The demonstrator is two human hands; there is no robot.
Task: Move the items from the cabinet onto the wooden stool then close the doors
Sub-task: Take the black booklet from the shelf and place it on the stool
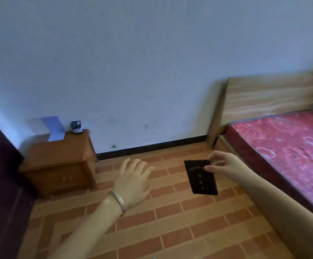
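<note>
My right hand (220, 165) pinches the top corner of a dark booklet (201, 177) with gold lettering, which hangs in the air over the tiled floor. To its left my left hand (133, 179) is stretched out with spread fingers, holding nothing; a silver bangle sits on that wrist. A small wooden cabinet (62, 163) with two little knobs stands against the wall at the left, its front shut as far as I can see. A small dark and white object (76, 127) and a pale sheet (53, 130) stand on its top. No wooden stool is in view.
A bed with a red patterned mattress (290, 152) and a light wooden headboard (271, 98) fills the right side. A dark panel (0, 184) runs along the left edge. Brick-pattern tiled floor (161, 221) lies between them, with a pale wall behind.
</note>
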